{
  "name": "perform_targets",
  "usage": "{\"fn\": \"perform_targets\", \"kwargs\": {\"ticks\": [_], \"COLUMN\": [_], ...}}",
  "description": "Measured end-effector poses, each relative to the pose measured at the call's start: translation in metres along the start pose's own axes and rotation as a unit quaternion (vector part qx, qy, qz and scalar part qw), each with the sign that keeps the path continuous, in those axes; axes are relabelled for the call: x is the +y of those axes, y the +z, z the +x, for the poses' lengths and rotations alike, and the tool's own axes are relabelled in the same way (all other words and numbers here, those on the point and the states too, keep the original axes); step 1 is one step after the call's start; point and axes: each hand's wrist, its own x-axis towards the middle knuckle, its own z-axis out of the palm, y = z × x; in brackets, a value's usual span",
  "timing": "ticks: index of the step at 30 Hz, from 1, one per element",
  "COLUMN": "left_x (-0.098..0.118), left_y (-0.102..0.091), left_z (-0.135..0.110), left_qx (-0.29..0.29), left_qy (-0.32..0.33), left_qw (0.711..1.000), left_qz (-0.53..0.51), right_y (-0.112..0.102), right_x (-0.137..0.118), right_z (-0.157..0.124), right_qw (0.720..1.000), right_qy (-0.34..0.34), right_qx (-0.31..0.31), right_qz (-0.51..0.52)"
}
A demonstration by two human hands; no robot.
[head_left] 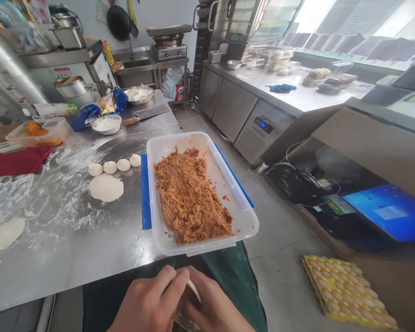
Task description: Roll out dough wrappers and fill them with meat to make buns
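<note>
Close together at the bottom centre, my left hand [150, 297] and my right hand [216, 299] pinch a piece of pale dough [194, 290], its edge showing between the fingers. Below it is a shiny strip [181, 320], largely hidden, whose kind I cannot make out. Just beyond my hands is a clear plastic tub [240, 207] with reddish-brown minced filling [190, 198] in it. Left of the tub, several small pleated buns [109, 167] sit in a row above a round flat dough wrapper [106, 187].
The floury steel table [72, 249] holds more dough wrappers [3, 237] at left, a flour bowl [106, 124], a cleaver [147, 114] and a red cloth [17, 161]. A blue board [145, 198] lies under the tub. On the right are egg trays [347, 293] and a lit screen [390, 210].
</note>
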Motion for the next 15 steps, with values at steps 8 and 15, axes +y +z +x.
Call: {"fn": "perform_targets", "kwargs": {"ticks": [8, 15], "left_x": [0.002, 0.004], "left_y": [0.001, 0.002], "left_z": [-0.001, 0.0], "left_qx": [-0.023, -0.017], "left_qy": [0.015, 0.033], "left_qw": [0.999, 0.998], "left_qz": [0.038, 0.049], "right_y": [-0.008, -0.015], "right_x": [-0.003, -0.006], "right_z": [0.003, 0.003], "right_qw": [0.996, 0.997], "right_qy": [0.017, 0.006], "right_qx": [-0.012, -0.031], "right_qz": [-0.082, -0.064]}}
